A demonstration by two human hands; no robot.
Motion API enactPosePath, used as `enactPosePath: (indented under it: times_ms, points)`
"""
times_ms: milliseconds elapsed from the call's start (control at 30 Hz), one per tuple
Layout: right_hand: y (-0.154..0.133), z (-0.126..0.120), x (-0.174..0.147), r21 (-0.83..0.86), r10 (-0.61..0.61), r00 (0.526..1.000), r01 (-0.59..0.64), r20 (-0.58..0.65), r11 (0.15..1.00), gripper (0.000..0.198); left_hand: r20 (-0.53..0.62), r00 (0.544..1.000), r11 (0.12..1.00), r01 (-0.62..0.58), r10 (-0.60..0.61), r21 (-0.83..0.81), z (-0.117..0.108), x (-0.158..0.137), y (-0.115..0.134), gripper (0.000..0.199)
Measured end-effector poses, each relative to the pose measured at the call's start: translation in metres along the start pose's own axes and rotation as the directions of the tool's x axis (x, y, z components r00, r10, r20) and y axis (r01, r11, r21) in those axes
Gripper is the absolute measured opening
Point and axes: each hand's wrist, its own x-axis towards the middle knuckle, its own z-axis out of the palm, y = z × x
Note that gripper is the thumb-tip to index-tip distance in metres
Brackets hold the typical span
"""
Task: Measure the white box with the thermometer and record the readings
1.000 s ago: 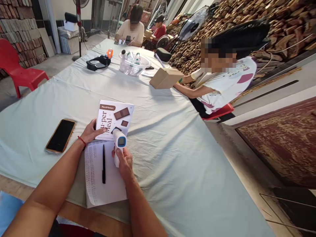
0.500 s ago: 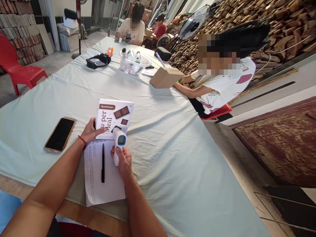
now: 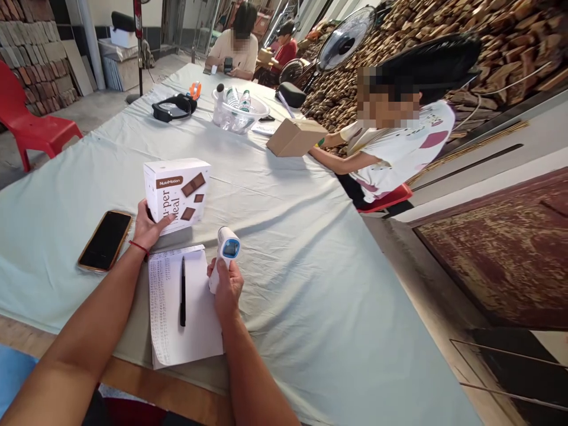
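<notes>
My left hand (image 3: 149,228) is closed around the lower left corner of a white box (image 3: 195,204) printed with brown chocolate squares. The box stands upright at the far side of a stack of papers (image 3: 195,343). In my right hand (image 3: 229,288) is a white infrared thermometer (image 3: 223,244), its blue-rimmed screen turned up toward me. A black pen (image 3: 183,296) lies lengthwise on the papers, whose left part carries handwritten figures. To the left of my left hand rests a phone (image 3: 105,239) with a dark screen and an orange-brown case.
Farther up the cloth-covered table (image 3: 319,296) are a headset (image 3: 173,108), a clear basin (image 3: 260,112) of bottles and a cardboard box (image 3: 293,139). A person (image 3: 399,148) sits at the right edge; two others are at the back. A red chair (image 3: 44,127) stands left.
My left hand has moved the white box left and slightly away from me. The thermometer in my right hand has shifted a little right, apart from the box.
</notes>
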Motion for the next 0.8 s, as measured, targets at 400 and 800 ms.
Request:
enactPosePath:
  times_ms: [400, 800]
  points:
    - [0.0, -0.005, 0.007, -0.335, -0.075, 0.995, 0.049, -0.065, 0.941, 0.044, 0.049, 0.988, 0.989, -0.146, 0.145, 0.027, -0.005, 0.011, -0.019, 0.076]
    - [-0.001, -0.022, 0.004, -0.9, -0.385, 0.904, 0.313, 0.184, 0.304, 0.049, 0.248, 0.967, 0.909, -0.155, 0.06, 0.386, -0.013, 0.004, -0.01, 0.066]
